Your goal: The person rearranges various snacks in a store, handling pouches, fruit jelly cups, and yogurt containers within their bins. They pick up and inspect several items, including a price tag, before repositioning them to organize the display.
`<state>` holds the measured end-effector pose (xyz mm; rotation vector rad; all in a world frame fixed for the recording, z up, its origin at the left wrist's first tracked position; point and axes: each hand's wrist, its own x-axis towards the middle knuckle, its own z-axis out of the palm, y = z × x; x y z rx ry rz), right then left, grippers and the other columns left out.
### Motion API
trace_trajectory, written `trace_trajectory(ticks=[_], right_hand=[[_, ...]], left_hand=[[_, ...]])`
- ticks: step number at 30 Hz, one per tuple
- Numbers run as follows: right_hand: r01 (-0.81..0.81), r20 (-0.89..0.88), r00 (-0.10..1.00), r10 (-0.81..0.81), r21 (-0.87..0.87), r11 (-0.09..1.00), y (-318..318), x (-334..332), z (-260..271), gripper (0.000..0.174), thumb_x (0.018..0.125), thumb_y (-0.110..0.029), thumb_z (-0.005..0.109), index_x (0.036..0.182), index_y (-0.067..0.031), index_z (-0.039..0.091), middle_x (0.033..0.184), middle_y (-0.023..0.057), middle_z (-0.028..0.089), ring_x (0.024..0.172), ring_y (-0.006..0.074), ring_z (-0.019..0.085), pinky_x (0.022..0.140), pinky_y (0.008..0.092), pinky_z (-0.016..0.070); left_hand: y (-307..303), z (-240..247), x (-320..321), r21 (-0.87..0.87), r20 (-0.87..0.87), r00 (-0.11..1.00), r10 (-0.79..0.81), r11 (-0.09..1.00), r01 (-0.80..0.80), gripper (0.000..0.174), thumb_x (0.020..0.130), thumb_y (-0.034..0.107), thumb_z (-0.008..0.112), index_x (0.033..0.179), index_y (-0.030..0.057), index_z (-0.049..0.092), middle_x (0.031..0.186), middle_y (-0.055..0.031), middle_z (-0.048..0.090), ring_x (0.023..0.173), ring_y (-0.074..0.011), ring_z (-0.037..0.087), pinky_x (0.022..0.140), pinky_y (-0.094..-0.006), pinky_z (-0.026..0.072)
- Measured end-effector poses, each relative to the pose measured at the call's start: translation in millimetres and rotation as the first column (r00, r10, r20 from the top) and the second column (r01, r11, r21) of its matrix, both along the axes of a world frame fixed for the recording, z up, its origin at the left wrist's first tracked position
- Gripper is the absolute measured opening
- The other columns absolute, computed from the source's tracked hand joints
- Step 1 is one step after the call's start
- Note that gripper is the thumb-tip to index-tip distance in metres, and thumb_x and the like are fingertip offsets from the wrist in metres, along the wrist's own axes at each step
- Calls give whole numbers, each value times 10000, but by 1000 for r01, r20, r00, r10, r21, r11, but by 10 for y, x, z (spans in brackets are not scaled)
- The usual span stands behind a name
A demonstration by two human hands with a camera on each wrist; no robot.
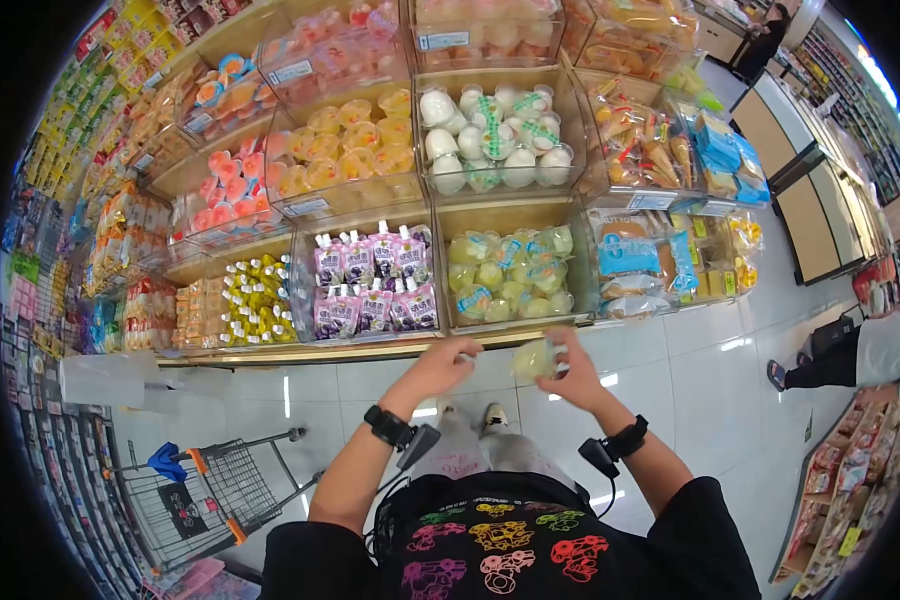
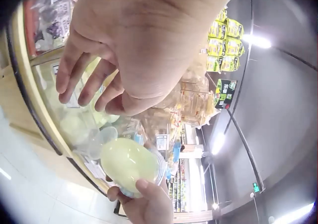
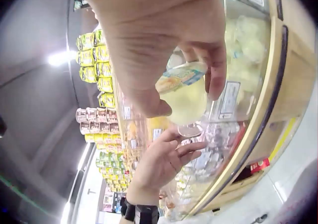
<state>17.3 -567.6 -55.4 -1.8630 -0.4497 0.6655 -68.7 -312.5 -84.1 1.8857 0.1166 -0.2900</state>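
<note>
A pale green jelly cup (image 1: 533,360) with a printed film lid is in my right hand (image 1: 573,374), pinched between thumb and fingers in front of the shelf edge. The right wrist view shows the jelly cup (image 3: 188,105) with its lid side toward the palm. My left hand (image 1: 440,366) is a little to the left of it, fingers loosely bent and holding nothing. Just beyond the hands, a clear bin (image 1: 515,322) holds several similar green jelly cups (image 1: 510,270). Left of that bin lie purple-and-white spouted jelly pouches (image 1: 375,280).
Higher bins hold white egg-shaped cups (image 1: 495,135), orange jelly cups (image 1: 345,140) and packaged snacks (image 1: 640,130). A shopping cart (image 1: 220,495) stands at the lower left. Another person (image 1: 860,355) is at the right, near a snack shelf (image 1: 835,480).
</note>
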Motion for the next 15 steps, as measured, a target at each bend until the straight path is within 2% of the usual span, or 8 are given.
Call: trace_trajectory(ticks=[3, 4, 6, 7, 8, 10, 14, 15], right_hand=[[22, 214, 976, -31, 44, 999, 234, 444, -40, 647, 636, -158, 742, 1194, -67, 427, 1170, 141, 477, 1017, 268, 507, 806, 352, 470], [29, 203, 979, -36, 39, 999, 357, 553, -57, 647, 636, -158, 742, 1194, -67, 427, 1170, 141, 477, 1017, 268, 507, 806, 352, 470], [-55, 615, 778, 129, -138, 989, 684, 784, -57, 654, 620, -146, 748, 1182, -92, 418, 1169, 160, 445, 956, 325, 545, 757, 364, 490], [-42, 506, 851, 142, -204, 978, 871, 823, -83, 671, 603, -186, 758, 1183, -126, 426, 1137, 189, 455, 999, 397, 513, 835, 416, 454], [-60, 508, 845, 167, -221, 974, 1046, 897, -114, 671, 603, -186, 758, 1183, -126, 426, 1137, 189, 455, 999, 397, 513, 835, 416, 454], [-189, 274, 901, 335, -449, 874, 1335, 968, -219, 669, 596, -207, 773, 1178, -162, 445, 1112, 179, 467, 1021, 391, 514, 821, 432, 462], [-321, 265, 847, 461, -438, 840, 1507, 1041, -516, 681, 605, -237, 783, 1195, -172, 449, 1075, 173, 492, 975, 385, 534, 811, 430, 468], [-316, 262, 850, 457, -441, 840, 1520, 1062, -630, 681, 605, -237, 783, 1195, -172, 449, 1075, 173, 492, 975, 385, 534, 811, 430, 468]], left_hand=[[212, 83, 414, 85, 95, 992, 88, 992, -96, 270, 787, 81, 558, 1045, 10, 592, 953, -133, 626, 808, -235, 613, 732, -327, 486], [286, 92, 502, 82, 84, 993, 81, 993, -88, 270, 787, 81, 558, 1045, 10, 592, 953, -133, 626, 808, -235, 613, 732, -327, 486], [444, 161, 718, 248, 230, 969, 88, 958, -145, 243, 772, 68, 558, 1003, 2, 594, 896, -158, 600, 781, -281, 597, 715, -354, 481], [516, 249, 757, 329, 256, 965, 58, 933, -144, 220, 775, 38, 525, 985, 18, 588, 864, -127, 575, 795, -290, 575, 703, -362, 472], [597, 210, 809, 312, 261, 962, 82, 936, -165, 220, 775, 38, 525, 985, 18, 588, 864, -127, 575, 795, -290, 575, 703, -362, 472], [752, 68, 805, 359, 330, 940, 84, 910, -208, 213, 762, 49, 539, 968, 27, 588, 888, -128, 577, 827, -306, 566, 722, -383, 468], [771, 60, 831, 415, 326, 945, 5, 898, -148, 205, 757, 45, 544, 956, 34, 590, 915, -133, 579, 889, -318, 551, 767, -392, 465], [747, -85, 885, 399, 403, 915, -30, 905, -146, 219, 738, 40, 543, 951, 28, 593, 916, -129, 575, 903, -324, 543, 791, -404, 459]])
